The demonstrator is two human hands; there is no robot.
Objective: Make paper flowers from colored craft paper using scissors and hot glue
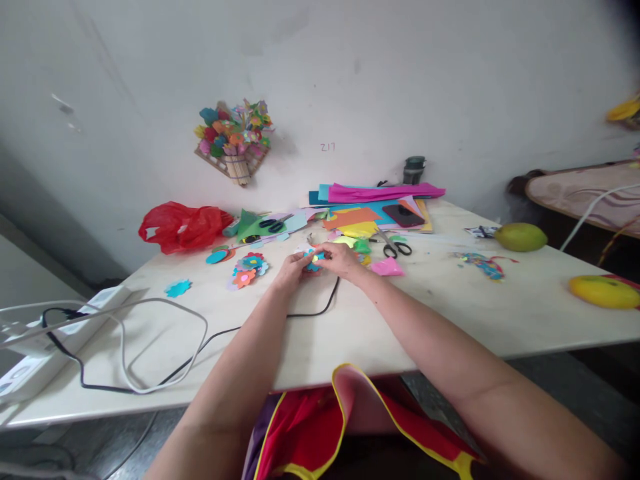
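Both my hands meet over the middle of the table around a blue paper flower point(314, 261) with a pale yellow centre. My left hand point(293, 270) grips its left edge, fingers pressed together. From the other side my right hand point(339, 259) pinches the flower near its centre; the fingertips partly cover it. Left of my hands lies a cluster of layered paper flowers point(246, 277) in orange, blue and red. A single blue flower cutout point(179, 288) rests farther left. Just right of my right hand are a pink packet point(387, 267) and black-handled scissors point(397, 249).
Coloured sheets point(350, 217) and a phone point(403, 215) lie at the back. A red plastic bag point(183, 227) sits at the back left. A power strip point(65, 333) with looping cables point(200, 347) occupies the left. Mangoes point(521, 237) lie at the right.
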